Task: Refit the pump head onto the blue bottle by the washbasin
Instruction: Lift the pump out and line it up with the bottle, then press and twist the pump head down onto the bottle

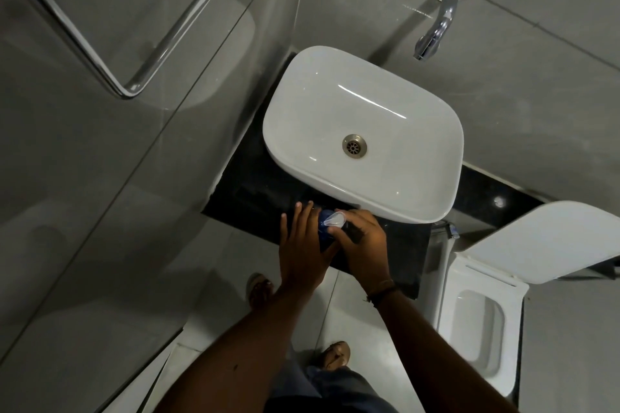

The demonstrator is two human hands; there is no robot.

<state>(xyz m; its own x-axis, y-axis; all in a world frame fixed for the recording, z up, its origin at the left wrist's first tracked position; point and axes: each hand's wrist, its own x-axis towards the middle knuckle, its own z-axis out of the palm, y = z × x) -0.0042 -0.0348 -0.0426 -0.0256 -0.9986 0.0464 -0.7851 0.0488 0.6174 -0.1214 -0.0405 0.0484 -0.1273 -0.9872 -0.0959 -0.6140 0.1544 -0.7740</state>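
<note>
The blue bottle [324, 225] stands on the black counter [248, 198] just in front of the white washbasin [396, 178]. Only its top shows between my hands. My left hand [302, 245] wraps the bottle's left side, fingers stretched toward the basin. My right hand [360, 243] grips the clear pump head [334, 219], which sits on top of the bottle with its nozzle pointing left. Whether the pump head is seated tight, I cannot tell.
A chrome tap [439, 15] juts from the grey tiled wall above the basin. A white toilet [479, 318] with its lid up stands at the right. A glass shower screen with a chrome rail [127, 87] is at the left. My sandalled feet are on the floor tiles below.
</note>
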